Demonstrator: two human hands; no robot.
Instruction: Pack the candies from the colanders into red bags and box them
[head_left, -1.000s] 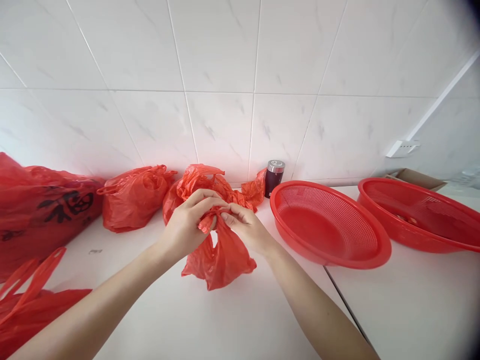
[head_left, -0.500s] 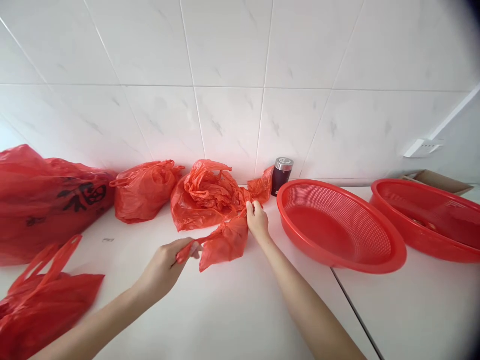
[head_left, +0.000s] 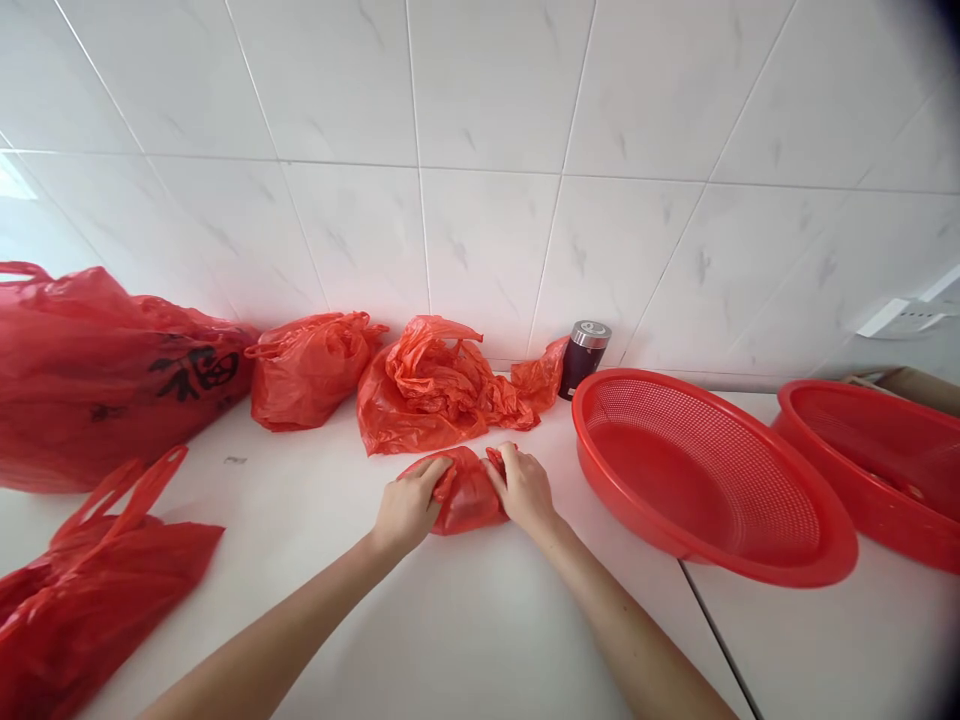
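Plastic bag (head_left: 471, 502): red, left of the perforated colander (head_left: 664, 475), lying between your left hand (head_left: 409, 505) and right hand (head_left: 525, 490); its long axis seems to run hand to hand.
Left grip: you clamp its end farther from the colander.
Right grip: you clamp its colander-side end.
Nearer hand: neither.

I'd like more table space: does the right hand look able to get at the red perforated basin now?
Probably yes: the red perforated basin stands just right of the right hand, with nothing visible between them. That hand grips the small red bag, though, so would likely need to let go.
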